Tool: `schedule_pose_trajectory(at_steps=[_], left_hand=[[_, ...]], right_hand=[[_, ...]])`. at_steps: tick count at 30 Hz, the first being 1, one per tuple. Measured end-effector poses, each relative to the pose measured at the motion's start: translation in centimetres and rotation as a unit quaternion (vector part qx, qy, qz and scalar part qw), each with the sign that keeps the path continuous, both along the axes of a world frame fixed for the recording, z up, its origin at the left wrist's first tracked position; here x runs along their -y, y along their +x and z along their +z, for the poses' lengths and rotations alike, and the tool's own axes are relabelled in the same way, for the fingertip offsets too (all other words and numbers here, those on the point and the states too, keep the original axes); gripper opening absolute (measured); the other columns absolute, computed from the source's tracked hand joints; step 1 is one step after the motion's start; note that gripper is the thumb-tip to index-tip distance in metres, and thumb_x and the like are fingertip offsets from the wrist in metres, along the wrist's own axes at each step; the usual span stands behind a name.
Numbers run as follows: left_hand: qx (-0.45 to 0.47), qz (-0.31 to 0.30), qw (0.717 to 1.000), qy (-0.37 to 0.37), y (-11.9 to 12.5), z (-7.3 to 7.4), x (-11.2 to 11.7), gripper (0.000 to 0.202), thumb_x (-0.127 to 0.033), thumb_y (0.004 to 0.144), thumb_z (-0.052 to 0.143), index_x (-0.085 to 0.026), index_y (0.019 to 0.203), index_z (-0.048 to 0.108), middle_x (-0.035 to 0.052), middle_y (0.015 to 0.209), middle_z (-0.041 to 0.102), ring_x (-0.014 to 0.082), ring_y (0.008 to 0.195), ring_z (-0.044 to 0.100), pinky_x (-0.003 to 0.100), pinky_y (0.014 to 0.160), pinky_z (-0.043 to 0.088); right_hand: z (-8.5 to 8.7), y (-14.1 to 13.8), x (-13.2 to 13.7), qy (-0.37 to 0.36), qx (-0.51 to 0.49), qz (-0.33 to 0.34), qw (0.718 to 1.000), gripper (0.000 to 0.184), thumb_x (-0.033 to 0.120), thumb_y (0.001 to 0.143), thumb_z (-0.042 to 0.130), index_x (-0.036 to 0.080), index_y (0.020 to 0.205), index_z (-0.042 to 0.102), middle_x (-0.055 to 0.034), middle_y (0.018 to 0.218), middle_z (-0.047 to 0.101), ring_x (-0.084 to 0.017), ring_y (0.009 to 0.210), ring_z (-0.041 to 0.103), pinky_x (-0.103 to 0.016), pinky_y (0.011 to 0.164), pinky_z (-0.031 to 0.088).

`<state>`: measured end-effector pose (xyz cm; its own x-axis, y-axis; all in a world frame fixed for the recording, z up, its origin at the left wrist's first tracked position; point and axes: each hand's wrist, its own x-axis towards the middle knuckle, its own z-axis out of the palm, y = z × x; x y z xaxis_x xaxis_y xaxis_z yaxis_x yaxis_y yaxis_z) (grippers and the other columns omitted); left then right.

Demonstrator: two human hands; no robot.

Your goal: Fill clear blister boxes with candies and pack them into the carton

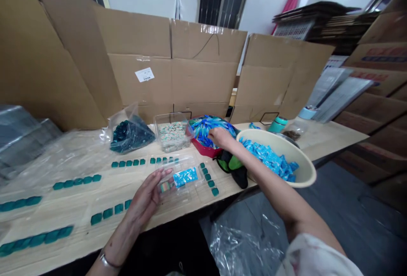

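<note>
My left hand (144,199) rests on the near end of a clear plastic tray (187,187), fingers stretched along its edge. Inside the tray lies a blue wrapped packet (185,177) and a small striped piece (165,186). My right hand (219,137) reaches across the table into a red container (205,149) heaped with blue patterned items (206,125); its fingers curl down among them, and what they hold is hidden. Rows of teal caps (127,163) in clear trays lie around the left hand.
A cream bowl (305,174) of blue wrapped packets stands at the right under my forearm. A bag of dark teal pieces (130,134), a clear box (171,134), a black-and-green pouch (233,165) and a teal bottle (277,124) sit nearby. Cardboard walls (171,72) back the table.
</note>
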<state>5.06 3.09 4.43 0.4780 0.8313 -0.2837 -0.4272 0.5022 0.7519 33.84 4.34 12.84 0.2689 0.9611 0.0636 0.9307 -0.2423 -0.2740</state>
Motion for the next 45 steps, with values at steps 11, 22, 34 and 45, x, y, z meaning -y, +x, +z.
schedule_pose_trajectory(at_steps=[11, 22, 34, 45], left_hand=[[0.023, 0.013, 1.000, -0.010, -1.3, -0.5, 0.2, 0.019, -0.017, 0.082, 0.060, -0.014, 0.101, 0.059, 0.0132, 0.118, 0.063, 0.0265, 0.096, 0.066, 0.047, 0.083, 0.055], [0.064, -0.034, 0.997, -0.004, -2.8, -1.1, 0.3, 0.025, -0.024, 0.082, 0.063, -0.015, 0.105, 0.058, 0.0149, 0.120, 0.061, 0.0232, 0.090, 0.067, 0.042, 0.076, 0.057], [0.028, 0.073, 0.997, -0.020, -14.4, -1.7, 8.1, 0.028, -0.027, 0.085, 0.059, -0.014, 0.110, 0.058, 0.0153, 0.119, 0.059, 0.0220, 0.089, 0.065, 0.035, 0.075, 0.054], [-0.057, 0.356, 0.927, -0.099, -27.6, -5.2, 18.8, 0.031, -0.019, 0.079, 0.064, -0.019, 0.110, 0.062, 0.0119, 0.120, 0.062, 0.0287, 0.098, 0.065, 0.040, 0.078, 0.055]], right_hand=[[-2.7, 1.8, -6.6, 0.004, -0.111, -0.054, 0.992, 0.026, 0.031, 0.089, 0.054, 0.011, 0.104, 0.060, -0.0062, 0.099, 0.062, -0.015, 0.083, 0.061, -0.032, 0.075, 0.051], [-0.3, -4.8, 0.8, 0.047, -0.072, 0.453, 0.887, 0.027, 0.027, 0.087, 0.050, 0.020, 0.109, 0.064, -0.0068, 0.099, 0.065, -0.018, 0.090, 0.059, -0.032, 0.082, 0.047], [-2.5, -17.8, -1.6, 0.154, -0.054, 0.529, 0.833, 0.021, 0.024, 0.092, 0.045, 0.017, 0.092, 0.065, -0.0088, 0.089, 0.065, -0.019, 0.085, 0.061, -0.033, 0.078, 0.051], [-12.1, -38.3, -1.4, 0.061, 0.055, 0.568, 0.819, 0.107, 0.061, 0.058, 0.073, 0.014, 0.143, 0.029, -0.0245, 0.145, 0.029, -0.041, 0.133, 0.025, -0.052, 0.103, 0.029]])
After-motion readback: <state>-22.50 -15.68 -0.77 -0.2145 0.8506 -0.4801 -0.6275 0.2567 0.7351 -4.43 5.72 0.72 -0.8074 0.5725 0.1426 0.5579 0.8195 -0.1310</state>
